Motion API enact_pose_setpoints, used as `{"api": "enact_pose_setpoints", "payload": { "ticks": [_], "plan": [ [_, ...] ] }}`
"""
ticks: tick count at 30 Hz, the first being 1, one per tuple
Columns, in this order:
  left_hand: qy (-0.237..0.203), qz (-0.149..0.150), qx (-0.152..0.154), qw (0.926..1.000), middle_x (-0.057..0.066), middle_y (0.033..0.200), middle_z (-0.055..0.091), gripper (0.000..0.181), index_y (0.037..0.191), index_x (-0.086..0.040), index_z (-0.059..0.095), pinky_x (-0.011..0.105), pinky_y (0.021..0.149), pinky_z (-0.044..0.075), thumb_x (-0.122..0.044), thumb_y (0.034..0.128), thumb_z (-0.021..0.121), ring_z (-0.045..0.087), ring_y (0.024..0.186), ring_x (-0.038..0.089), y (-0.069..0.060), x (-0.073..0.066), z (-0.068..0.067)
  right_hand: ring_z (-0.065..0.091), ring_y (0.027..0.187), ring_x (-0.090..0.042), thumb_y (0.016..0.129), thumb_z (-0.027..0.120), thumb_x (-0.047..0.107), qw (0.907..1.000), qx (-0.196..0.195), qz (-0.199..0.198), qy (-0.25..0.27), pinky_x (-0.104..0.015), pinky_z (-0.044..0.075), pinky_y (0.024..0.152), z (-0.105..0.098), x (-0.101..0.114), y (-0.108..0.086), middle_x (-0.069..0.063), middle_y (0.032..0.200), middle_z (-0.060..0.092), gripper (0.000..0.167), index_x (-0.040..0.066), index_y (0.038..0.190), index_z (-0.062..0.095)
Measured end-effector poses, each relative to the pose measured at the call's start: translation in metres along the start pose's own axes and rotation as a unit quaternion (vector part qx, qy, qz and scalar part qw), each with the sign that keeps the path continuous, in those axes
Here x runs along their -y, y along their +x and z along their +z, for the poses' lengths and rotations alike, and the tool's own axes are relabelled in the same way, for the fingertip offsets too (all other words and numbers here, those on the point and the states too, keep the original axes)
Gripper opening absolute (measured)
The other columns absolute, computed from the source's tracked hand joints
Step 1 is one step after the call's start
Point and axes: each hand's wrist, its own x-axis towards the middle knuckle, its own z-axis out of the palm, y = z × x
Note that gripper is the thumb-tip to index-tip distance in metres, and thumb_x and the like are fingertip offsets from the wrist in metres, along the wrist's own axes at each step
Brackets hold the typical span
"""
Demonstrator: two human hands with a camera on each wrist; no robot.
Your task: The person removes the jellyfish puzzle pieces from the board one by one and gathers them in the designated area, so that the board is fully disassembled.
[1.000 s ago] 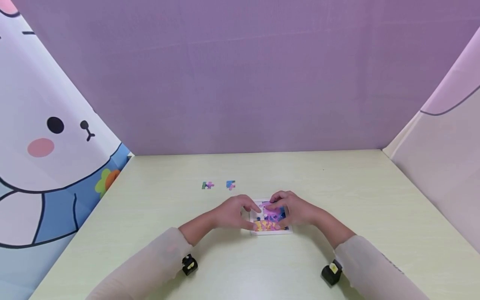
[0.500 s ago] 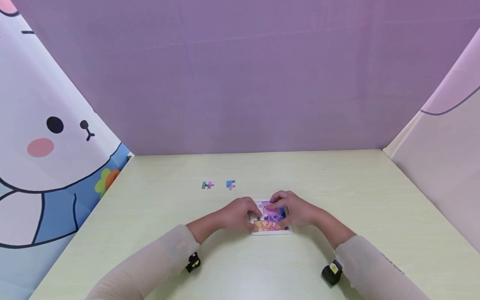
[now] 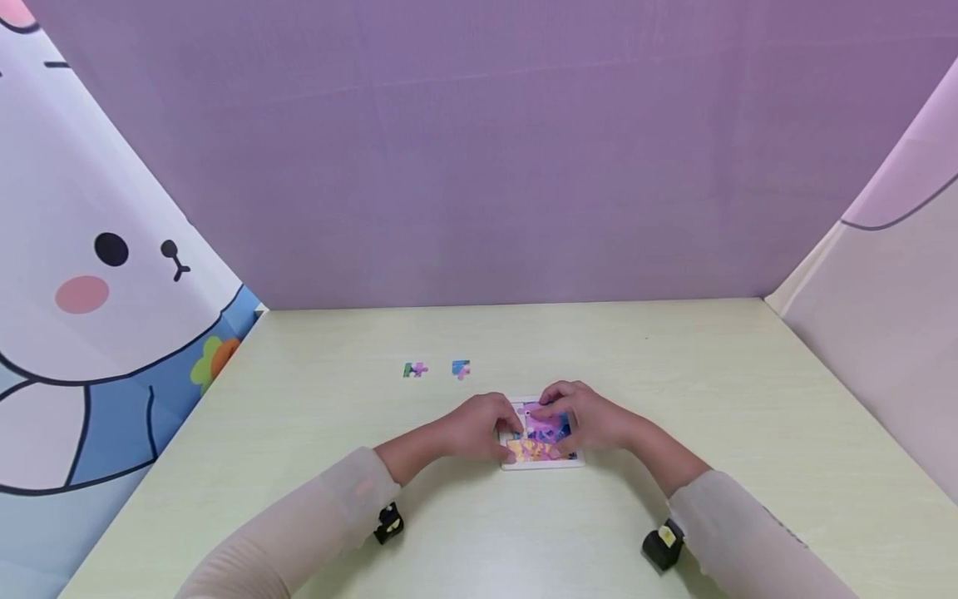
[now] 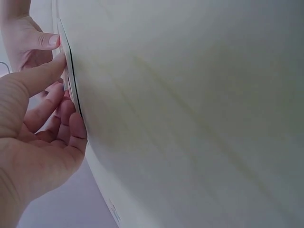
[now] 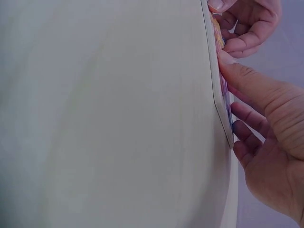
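Observation:
A small white-framed jigsaw puzzle (image 3: 540, 466) lies on the table, its picture pink, purple and blue above a yellow row. My left hand (image 3: 476, 426) is at its left side, index fingertip on the left part and thumb by the lower left edge. In the left wrist view, a small pale bluish bit (image 4: 64, 87) shows at a fingertip; whether it is a loose piece is unclear. My right hand (image 3: 595, 418) rests on the right side, thumb (image 5: 230, 61) on the picture and other fingers near the far edge. The fingers partly hide the picture.
Two loose jigsaw pieces lie beyond the left hand: a green-and-pink piece (image 3: 415, 369) and a blue-and-pink piece (image 3: 461, 369). The pale table (image 3: 696, 366) ends at a purple backdrop (image 3: 494, 166). A cartoon-printed cloth (image 3: 150, 333) hangs at the left.
My left hand has moved slightly right and in over the puzzle, its index finger now bent closer to the picture. The right hand and the two loose pieces stay put.

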Motion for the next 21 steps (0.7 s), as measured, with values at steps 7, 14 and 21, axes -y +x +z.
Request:
{"api": "enact_pose_setpoints", "payload": {
  "ticks": [7,14,21],
  "plan": [
    [-0.033,0.001,-0.004,0.9995,-0.003,0.081,0.06,0.026,0.095,-0.006,0.07,0.02,0.069,0.047,-0.008,0.0742,0.085,0.055,0.074,0.007,0.0,-0.0012,-0.0015,0.037,0.126,-0.034,0.074,0.087,0.024,1.0,0.001,0.009,-0.003,-0.058,0.03,0.105,0.0004,0.002,0.0001,-0.006,0.13,0.05,0.057,0.008,0.125,0.067],
    [-0.099,0.015,-0.009,0.9949,-0.003,0.079,0.064,0.024,0.094,-0.005,0.069,0.021,0.067,0.051,-0.001,0.0749,0.083,0.059,0.071,0.006,0.0,0.0036,-0.0031,0.037,0.125,-0.034,0.074,0.087,0.025,1.0,0.002,0.004,-0.008,-0.058,0.031,0.104,-0.0001,0.0019,-0.0004,-0.007,0.13,0.05,0.058,0.008,0.126,0.067],
    [-0.15,0.015,-0.01,0.9885,-0.003,0.082,0.065,0.021,0.096,-0.005,0.07,0.024,0.069,0.053,0.004,0.0784,0.077,0.061,0.076,0.01,-0.0028,0.0083,-0.0054,0.036,0.126,-0.034,0.074,0.087,0.025,1.0,0.004,0.007,0.0,-0.059,0.03,0.104,0.0002,0.0023,-0.0006,-0.007,0.131,0.049,0.058,0.008,0.126,0.067]
  ]
}}
